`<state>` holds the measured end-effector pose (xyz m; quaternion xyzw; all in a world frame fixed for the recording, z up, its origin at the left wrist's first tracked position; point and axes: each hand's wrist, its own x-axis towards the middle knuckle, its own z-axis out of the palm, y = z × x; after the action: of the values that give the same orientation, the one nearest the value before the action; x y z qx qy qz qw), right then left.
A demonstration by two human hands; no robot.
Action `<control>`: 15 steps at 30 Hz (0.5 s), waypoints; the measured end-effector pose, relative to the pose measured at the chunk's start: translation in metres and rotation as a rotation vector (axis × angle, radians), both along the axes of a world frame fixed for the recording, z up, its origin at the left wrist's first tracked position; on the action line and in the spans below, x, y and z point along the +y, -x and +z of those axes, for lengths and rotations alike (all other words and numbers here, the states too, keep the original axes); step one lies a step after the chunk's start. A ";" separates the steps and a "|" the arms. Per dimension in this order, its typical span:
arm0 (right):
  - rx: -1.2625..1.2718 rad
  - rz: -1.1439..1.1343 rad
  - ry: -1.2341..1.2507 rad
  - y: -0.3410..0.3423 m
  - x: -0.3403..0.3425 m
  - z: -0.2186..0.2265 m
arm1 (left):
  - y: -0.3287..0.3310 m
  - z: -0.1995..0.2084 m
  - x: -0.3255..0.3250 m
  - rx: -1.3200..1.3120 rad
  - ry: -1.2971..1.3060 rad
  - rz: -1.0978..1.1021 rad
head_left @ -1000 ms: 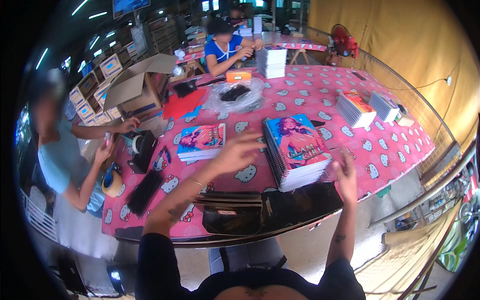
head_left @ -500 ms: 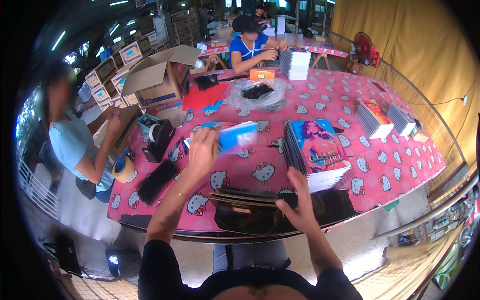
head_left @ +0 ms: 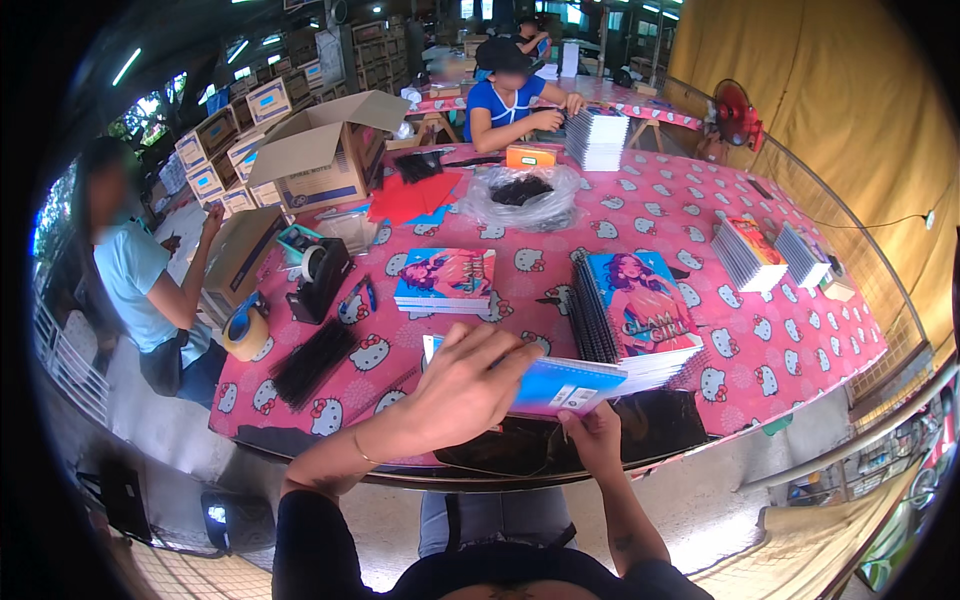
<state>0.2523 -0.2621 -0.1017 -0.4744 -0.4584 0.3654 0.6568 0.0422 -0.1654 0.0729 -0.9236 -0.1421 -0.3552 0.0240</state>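
A notebook [head_left: 570,385] with a blue cover is held near the table's front edge, tilted. My left hand [head_left: 475,385] is closed over its left part from above, and my right hand [head_left: 597,432] pinches its lower edge. Beneath lies a black holder [head_left: 665,422] at the table edge, partly hidden. Just beyond my left hand rests a short stack of notebooks [head_left: 445,282] with a pink and blue cover. A taller stack of spiral-bound notebooks [head_left: 642,295], with a similar cover, stands right of the held one, its black coils to the left.
A bundle of thin black coils [head_left: 315,365], a tape roll [head_left: 246,335] and a black tape dispenser [head_left: 322,278] lie at the left. A plastic bag [head_left: 480,205] and an open carton [head_left: 320,180] stand farther back. Two people work at the left and far side.
My left hand has brought the notebook down and right, toward me. My right hand, open before, now pinches its edge. The short stack has come into full view.
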 end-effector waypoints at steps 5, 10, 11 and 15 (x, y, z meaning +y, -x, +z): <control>-0.283 0.005 -0.119 -0.009 0.007 -0.023 | 0.005 -0.004 -0.007 0.133 -0.011 0.078; -0.131 0.155 -0.015 0.025 0.003 0.000 | 0.041 -0.121 -0.006 -0.141 0.069 0.220; -0.113 0.156 -0.064 0.029 0.008 -0.011 | 0.044 -0.133 -0.009 -0.354 0.223 0.299; -0.159 0.082 -0.098 0.038 0.021 -0.011 | 0.059 -0.146 -0.029 -0.859 1.072 0.374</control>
<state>0.2144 -0.2407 -0.1126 -0.4499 -0.5454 0.3304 0.6253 -0.0166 -0.1944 -0.0732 -0.5468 -0.4504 -0.5588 -0.4310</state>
